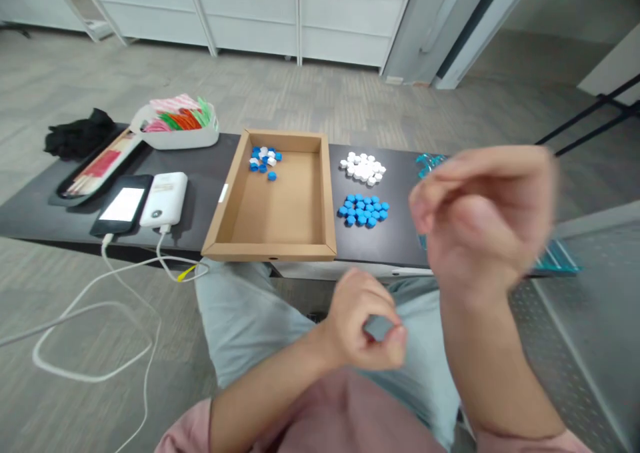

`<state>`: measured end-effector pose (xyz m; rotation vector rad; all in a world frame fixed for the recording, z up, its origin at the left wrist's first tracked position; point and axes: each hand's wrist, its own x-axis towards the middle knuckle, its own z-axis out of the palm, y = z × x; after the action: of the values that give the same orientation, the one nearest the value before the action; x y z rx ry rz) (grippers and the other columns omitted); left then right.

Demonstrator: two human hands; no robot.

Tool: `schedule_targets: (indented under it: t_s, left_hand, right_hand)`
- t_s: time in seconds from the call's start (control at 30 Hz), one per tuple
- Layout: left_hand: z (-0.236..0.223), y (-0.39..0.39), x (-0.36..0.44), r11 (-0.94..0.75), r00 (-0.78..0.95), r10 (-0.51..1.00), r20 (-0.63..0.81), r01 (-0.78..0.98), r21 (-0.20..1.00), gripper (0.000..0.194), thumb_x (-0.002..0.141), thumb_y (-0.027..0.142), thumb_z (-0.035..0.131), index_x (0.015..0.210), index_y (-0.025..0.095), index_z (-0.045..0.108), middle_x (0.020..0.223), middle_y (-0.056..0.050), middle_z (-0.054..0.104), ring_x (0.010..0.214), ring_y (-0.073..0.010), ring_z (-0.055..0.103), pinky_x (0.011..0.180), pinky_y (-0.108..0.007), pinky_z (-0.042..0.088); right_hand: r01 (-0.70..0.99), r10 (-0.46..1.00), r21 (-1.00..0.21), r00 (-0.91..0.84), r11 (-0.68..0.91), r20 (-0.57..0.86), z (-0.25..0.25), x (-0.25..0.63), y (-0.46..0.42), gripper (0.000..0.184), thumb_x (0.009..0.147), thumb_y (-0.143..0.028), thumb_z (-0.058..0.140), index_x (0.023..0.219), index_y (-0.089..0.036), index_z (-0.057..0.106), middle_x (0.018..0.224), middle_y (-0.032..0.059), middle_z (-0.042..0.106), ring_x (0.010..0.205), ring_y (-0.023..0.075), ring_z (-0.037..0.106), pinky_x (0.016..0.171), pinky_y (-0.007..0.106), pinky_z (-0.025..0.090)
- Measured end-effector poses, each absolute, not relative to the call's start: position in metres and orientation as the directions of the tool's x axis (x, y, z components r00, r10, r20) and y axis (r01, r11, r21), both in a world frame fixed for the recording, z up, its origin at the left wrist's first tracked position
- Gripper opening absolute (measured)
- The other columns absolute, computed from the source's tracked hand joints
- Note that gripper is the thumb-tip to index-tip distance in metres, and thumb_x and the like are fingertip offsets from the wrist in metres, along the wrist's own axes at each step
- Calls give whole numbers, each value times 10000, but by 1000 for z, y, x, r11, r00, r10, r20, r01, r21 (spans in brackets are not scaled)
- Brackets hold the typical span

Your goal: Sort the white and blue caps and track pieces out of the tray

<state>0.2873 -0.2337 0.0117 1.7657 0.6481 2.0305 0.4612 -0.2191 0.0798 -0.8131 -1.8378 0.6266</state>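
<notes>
My left hand (367, 323) hangs over my lap, thumb and forefinger curled round into a ring; my right hand (483, 233) is raised well apart from it, fingertips drawn in toward the thumb. I cannot tell whether either pinches something thin, since the right is blurred and no object shows. Nearest on the dark table (200, 193) lie the blue hexagonal pieces (361, 220) in a close cluster, with the white hexagonal pieces (363, 169) just beyond. They look like light, stiff plastic, hard to break but perhaps slick, so I'd pinch each by opposite flat sides. My right hand and wrist cover much of some teal material (430, 163); whether it is one thing or several, I can't make out. To the left sits the cardboard tray (270, 251), a few mixed blue and white pieces (271, 175) in its far left corner, some overlapping too closely to count.
</notes>
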Motion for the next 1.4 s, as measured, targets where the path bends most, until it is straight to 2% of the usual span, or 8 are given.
schedule_targets:
  t_s: [0.07, 0.13, 0.2, 0.33, 0.5, 0.83, 1.07, 1.4]
  left_hand:
    - [-32, -219, 311, -746, 394, 610, 687, -5, 666, 97, 1133, 274, 705, 1041, 272, 674, 848, 49, 813, 762, -172, 819, 744, -324, 595]
    - [-61, -212, 334, -668, 840, 429, 331, 49, 742, 140, 1126, 303, 742, 989, 277, 723, 940, 11, 895, 863, -188, 884, 721, -306, 605]
    - [-74, -208, 357, -654, 986, 151, 66, 50, 755, 217, 1135, 370, 778, 928, 306, 764, 1146, -35, 953, 1032, -215, 923, 694, -314, 616]
    - [-78, -207, 378, -602, 985, -156, -68, -41, 797, 457, 1102, 364, 812, 665, 322, 686, 983, -50, 934, 981, -245, 927, 596, -313, 580]
    - [-100, -221, 350, -762, 994, 107, -1, 82, 642, 238, 1073, 385, 904, 889, 266, 810, 1110, -66, 949, 1051, -260, 937, 603, -335, 529]
    - [-108, -228, 334, -883, 995, 98, 1, 86, 461, 324, 1138, 510, 854, 1069, 194, 878, 1124, -134, 918, 1012, -286, 882, 745, -386, 494]
    - [-93, -233, 325, -876, 993, 97, -73, 120, 467, 307, 1159, 468, 839, 1175, 167, 895, 1166, -146, 911, 1089, -281, 881, 821, -363, 520]
    - [-89, -237, 325, -885, 989, 85, -121, 130, 446, 264, 1145, 432, 867, 1164, 169, 886, 1181, -132, 926, 1066, -273, 887, 795, -361, 452]
  right_hand:
    - [188, 736, -723, -332, 664, 590, 124, 395, -102, 81, 1193, -451, 752, 1215, -373, 752, 988, 16, 698, 822, 258, 670, 756, 459, 611]
    - [269, 666, -670, -594, 692, 450, 130, 345, -38, 105, 1171, -395, 771, 1168, -291, 757, 978, 5, 724, 840, 221, 684, 804, 398, 601]
    - [400, 640, -588, -717, 703, 277, 108, 309, -11, 96, 1158, -308, 759, 1228, -248, 784, 1116, 37, 780, 925, 219, 734, 902, 390, 610]
    - [634, 675, -336, -738, 697, 8, 58, 253, 15, 271, 1150, -218, 743, 1416, -242, 792, 1508, 134, 774, 1236, 305, 801, 1057, 431, 631]
    - [652, 641, -208, -757, 730, -125, 35, 214, 47, 303, 1177, -195, 725, 1473, -247, 761, 1679, 149, 716, 1417, 339, 765, 1145, 440, 623]
    - [586, 640, -368, -767, 722, 37, 40, 217, 55, 315, 1113, -86, 661, 1354, -281, 715, 1501, 86, 802, 1346, 302, 748, 1144, 390, 582]
    - [618, 760, -458, -597, 639, 256, 78, 399, 32, 269, 1111, -244, 712, 1365, -235, 801, 1370, 119, 808, 1139, 269, 782, 1049, 428, 664]
    - [826, 969, -532, -243, 186, -39, 28, 547, 13, 297, 918, -151, 802, 1206, -198, 853, 1213, 131, 920, 1043, 273, 864, 1041, 460, 723]
